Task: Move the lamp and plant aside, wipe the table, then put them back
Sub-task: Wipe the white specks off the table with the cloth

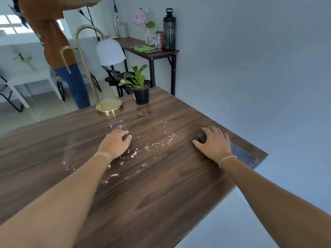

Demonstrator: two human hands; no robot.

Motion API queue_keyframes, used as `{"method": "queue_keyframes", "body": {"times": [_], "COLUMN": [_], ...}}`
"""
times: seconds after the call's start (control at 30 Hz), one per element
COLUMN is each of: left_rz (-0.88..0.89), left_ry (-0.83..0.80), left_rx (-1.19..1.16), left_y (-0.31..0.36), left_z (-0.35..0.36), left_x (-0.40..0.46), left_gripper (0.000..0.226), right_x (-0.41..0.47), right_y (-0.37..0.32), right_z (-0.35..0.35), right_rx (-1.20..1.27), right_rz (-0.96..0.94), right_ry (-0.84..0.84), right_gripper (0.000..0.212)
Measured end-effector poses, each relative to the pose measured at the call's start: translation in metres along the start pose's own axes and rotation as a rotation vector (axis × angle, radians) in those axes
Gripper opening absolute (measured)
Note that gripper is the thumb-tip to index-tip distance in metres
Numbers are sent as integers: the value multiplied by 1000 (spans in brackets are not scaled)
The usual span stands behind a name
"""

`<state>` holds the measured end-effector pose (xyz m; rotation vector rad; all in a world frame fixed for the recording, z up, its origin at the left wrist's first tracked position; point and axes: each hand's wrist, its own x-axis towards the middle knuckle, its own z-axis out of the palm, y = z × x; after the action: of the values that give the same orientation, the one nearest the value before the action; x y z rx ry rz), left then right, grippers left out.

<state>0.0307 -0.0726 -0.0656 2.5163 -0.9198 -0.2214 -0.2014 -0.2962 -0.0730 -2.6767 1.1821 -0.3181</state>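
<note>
A gold lamp (109, 108) with a curved stem and a white dome shade stands at the far edge of the dark wooden table (161, 203). To its right stands a small green plant (140, 81) in a black pot. White crumbs (152, 145) lie scattered over the table's middle. My left hand (114, 144) rests on the tabletop among the crumbs, fingers loosely curled and holding nothing. Near the right edge, my right hand (215, 142) lies over a dark grey cloth (243, 155), gripping a bunched end of it.
A person in an orange top (53, 42) stands beyond the table's far edge, behind the lamp. A narrow side table (170, 51) against the wall carries a dark bottle (169, 31), a glass and a green cloth. A grey wall runs close along the right.
</note>
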Motion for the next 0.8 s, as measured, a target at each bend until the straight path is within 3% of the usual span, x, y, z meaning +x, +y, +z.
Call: {"method": "queue_keyframes", "body": {"times": [0.2, 0.5, 0.8], "left_rz": [19, 28, 22], "left_ry": [20, 29, -32], "left_rx": [39, 36, 1], "left_y": [-2, -4, -2], "left_z": [2, 3, -5], "left_x": [-2, -3, -3], "left_gripper": [44, 45, 44], "right_x": [-3, 2, 22], "right_y": [-5, -7, -26], "right_z": [3, 7, -3], "right_rx": [-53, -151, 78], "right_rz": [132, 57, 42], "right_ry": [122, 140, 205], "right_gripper": [58, 39, 37]}}
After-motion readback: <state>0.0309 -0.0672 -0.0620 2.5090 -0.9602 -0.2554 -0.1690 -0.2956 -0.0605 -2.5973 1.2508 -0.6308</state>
